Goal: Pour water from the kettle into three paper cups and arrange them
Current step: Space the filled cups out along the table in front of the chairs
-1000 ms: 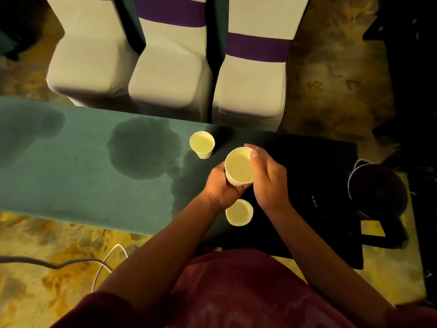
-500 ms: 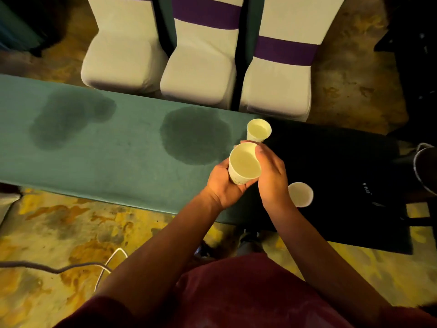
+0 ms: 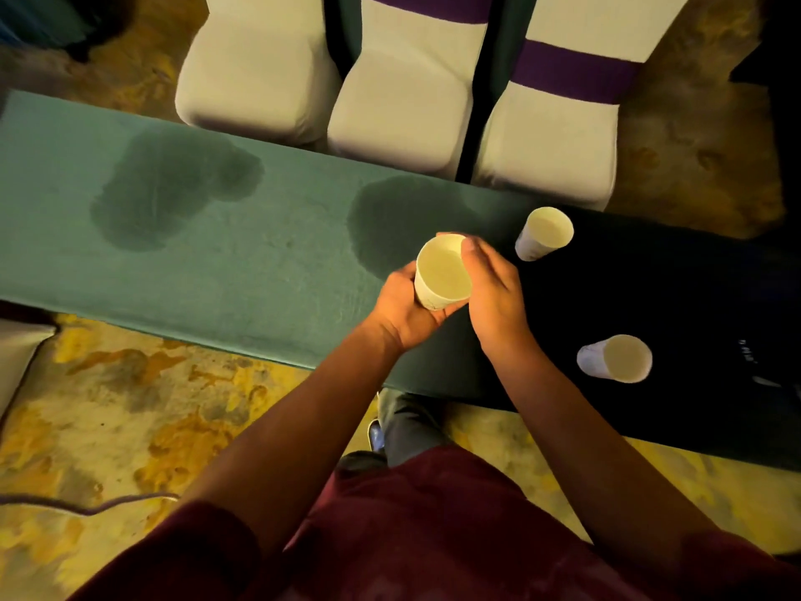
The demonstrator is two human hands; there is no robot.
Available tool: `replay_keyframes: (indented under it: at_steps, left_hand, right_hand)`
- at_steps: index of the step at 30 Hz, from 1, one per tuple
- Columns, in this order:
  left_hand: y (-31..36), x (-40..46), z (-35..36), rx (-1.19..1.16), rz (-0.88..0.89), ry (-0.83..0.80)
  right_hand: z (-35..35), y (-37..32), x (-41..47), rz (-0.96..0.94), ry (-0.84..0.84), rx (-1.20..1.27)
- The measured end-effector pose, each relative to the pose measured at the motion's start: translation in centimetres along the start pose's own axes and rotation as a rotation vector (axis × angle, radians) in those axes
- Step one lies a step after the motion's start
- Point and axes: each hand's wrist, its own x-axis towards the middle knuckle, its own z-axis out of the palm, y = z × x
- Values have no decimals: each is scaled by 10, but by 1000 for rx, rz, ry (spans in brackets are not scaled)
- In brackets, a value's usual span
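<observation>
A white paper cup is held upright above the green-covered table, between both hands. My left hand cups its side and base from the left. My right hand presses its right side, thumb at the rim. A second paper cup stands on the black cloth near the table's far edge. A third paper cup stands on the same cloth nearer me, to the right. The kettle is out of view.
Two dark wet patches mark the green cloth left of the cups. Three white-covered chairs with purple bands stand close behind the table. A cable lies on the patterned carpet at lower left.
The view has swung left along the table, so the kettle has left the frame. The held cup has stayed between both hands and shifted left, away from the two standing cups.
</observation>
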Motion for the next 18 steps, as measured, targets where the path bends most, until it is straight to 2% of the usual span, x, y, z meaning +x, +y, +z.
replay_keyframes:
  at_steps: [5,12,18]
  left_hand:
    - [45,36,-6,-29,48,139]
    - [68,66,-22,66,96,217]
    - [94,89,-37,35,75,304]
  right_hand:
    - [30,13,46,-53,-75,-38]
    - [55,31,86,-35,-41,-131]
    - [80,50,117,-2,-45,-124]
